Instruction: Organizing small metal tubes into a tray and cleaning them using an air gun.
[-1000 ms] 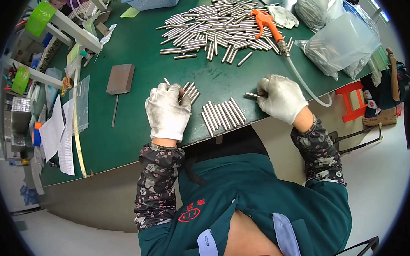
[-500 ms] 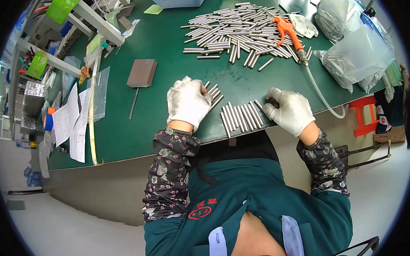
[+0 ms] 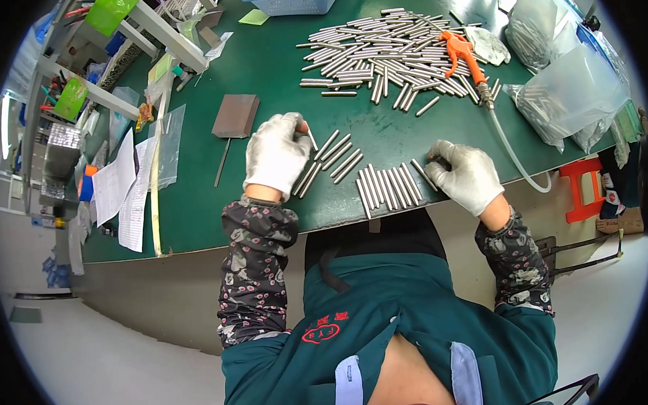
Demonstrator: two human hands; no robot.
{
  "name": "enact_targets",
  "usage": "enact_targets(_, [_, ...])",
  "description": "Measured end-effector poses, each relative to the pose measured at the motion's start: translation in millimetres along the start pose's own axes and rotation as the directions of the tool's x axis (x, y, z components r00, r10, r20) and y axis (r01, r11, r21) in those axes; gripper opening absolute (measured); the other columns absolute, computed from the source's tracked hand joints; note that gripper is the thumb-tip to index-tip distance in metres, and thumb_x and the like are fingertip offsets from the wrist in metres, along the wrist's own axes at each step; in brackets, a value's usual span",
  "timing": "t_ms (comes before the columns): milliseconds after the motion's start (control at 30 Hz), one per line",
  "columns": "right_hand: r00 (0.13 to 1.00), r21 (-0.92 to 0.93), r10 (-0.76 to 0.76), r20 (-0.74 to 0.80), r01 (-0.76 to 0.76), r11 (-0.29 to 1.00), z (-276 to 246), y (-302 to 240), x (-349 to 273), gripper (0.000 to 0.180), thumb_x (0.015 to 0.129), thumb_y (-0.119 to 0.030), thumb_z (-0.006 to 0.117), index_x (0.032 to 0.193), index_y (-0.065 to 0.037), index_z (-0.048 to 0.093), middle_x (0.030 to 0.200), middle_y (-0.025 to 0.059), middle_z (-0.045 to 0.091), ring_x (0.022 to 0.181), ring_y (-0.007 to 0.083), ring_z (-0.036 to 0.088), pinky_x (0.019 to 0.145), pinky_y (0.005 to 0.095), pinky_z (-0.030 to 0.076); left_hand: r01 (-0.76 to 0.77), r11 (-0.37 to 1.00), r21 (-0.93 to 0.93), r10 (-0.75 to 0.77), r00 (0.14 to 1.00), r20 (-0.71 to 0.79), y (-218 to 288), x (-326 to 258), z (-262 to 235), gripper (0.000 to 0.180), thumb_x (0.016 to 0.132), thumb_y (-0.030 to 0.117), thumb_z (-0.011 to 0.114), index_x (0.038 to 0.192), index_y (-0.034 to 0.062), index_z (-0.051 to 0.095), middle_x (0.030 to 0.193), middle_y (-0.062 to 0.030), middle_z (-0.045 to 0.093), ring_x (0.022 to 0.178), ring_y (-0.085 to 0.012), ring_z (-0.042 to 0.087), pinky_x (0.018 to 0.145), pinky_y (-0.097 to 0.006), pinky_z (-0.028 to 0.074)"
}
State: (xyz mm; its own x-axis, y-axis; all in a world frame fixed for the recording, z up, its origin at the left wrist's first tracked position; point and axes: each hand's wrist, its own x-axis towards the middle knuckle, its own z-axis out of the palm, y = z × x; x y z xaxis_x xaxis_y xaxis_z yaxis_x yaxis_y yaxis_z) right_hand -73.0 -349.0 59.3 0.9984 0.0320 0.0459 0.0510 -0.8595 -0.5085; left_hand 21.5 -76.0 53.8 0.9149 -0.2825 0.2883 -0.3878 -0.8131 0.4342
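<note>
Gloved hand (image 3: 278,155) on slim steel rods (image 3: 337,155)

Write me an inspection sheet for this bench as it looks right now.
Surface: green bench mat, bare patches between items.
Job's things: row of metal rods at the near edge; small group by the left hand; big pile farther back.
Clutter: orange air gun, clear bags, brown block, papers, blue basket.
Grippers: left hand gloved, fingers pinching one rod; right hand gloved, at the row's end.
Cables: clear hose from the air gun.
Surroundings: shelf rack, red stool.
</note>
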Motion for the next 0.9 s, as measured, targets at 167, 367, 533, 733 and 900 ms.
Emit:
enact_targets(167, [0.940, -0.118, -0.342, -0.012, 0.339, 0.934, -9.6, -17.7, 22.0, 0.015, 0.077, -0.018, 0.060, 0.090, -0.011, 0.061, 0.078, 0.0107, 0.063, 0.078, 0.0303, 0.062, 0.067, 0.0422, 0.048, 0.117, 0.992, 0.045, -0.123, 0.974, 0.188, 3.7, -36.0, -28.0, 0.031, 0.067, 0.027, 0.077, 0.083, 0.0058, 0.061, 0.080, -0.0089, 0.060, 0.076, -0.0263, 0.061, 0.070, -0.036, 0.050])
enact_targets(367, [0.816, -0.221, -0.498, 0.294, 0.565, 0.795, 22.7, -66.9, 73.8, 0.027, 0.075, -0.016, 0.065, 0.099, -0.007, 0.059, 0.091, 0.0111, 0.061, 0.086, 0.0293, 0.062, 0.074, 0.0391, 0.050, 0.103, 0.980, 0.172, -0.132, 0.978, 0.164, 13.4, -53.2, -10.2, 0.020, 0.070, 0.021, 0.071, 0.081, 0.0081, 0.061, 0.081, -0.0103, 0.060, 0.080, -0.0286, 0.062, 0.073, -0.039, 0.050])
enact_targets(533, [0.767, -0.329, -0.560, 0.313, 0.641, 0.694, 38.7, -81.3, 103.4, 0.015, 0.078, -0.006, 0.055, 0.090, -0.005, 0.065, 0.089, 0.0132, 0.066, 0.086, 0.0291, 0.066, 0.070, 0.0384, 0.053, 0.134, 0.982, 0.132, -0.150, 0.982, 0.114, -0.8, -57.1, -13.7, 0.013, 0.071, 0.016, 0.068, 0.079, 0.0089, 0.061, 0.080, -0.0102, 0.060, 0.079, -0.0287, 0.061, 0.073, -0.039, 0.050])
enact_targets(733, [0.681, -0.298, -0.570, 0.459, 0.723, 0.624, 46.4, -80.4, 125.7, 0.015, 0.074, -0.007, 0.058, 0.084, -0.004, 0.069, 0.090, 0.0137, 0.067, 0.084, 0.0309, 0.066, 0.070, 0.0381, 0.053, -0.006, 0.985, 0.171, -0.001, 0.999, 0.040, -8.5, -54.4, -12.8, 0.014, 0.069, 0.011, 0.066, 0.082, 0.0078, 0.061, 0.080, -0.0097, 0.058, 0.077, -0.0289, 0.059, 0.069, -0.038, 0.049])
enact_targets(900, [0.831, -0.282, -0.437, 0.343, 0.535, 0.796, 15.4, -83.1, 114.7, 0.017, 0.071, -0.010, 0.057, 0.084, -0.006, 0.068, 0.080, 0.0150, 0.066, 0.079, 0.0323, 0.064, 0.072, 0.0397, 0.051, -0.052, 0.974, 0.221, 0.025, 0.992, 0.122, -12.2, -44.2, -14.6, 0.017, 0.070, 0.010, 0.065, 0.086, 0.0085, 0.062, 0.084, -0.0089, 0.058, 0.080, -0.0286, 0.059, 0.071, -0.039, 0.049])
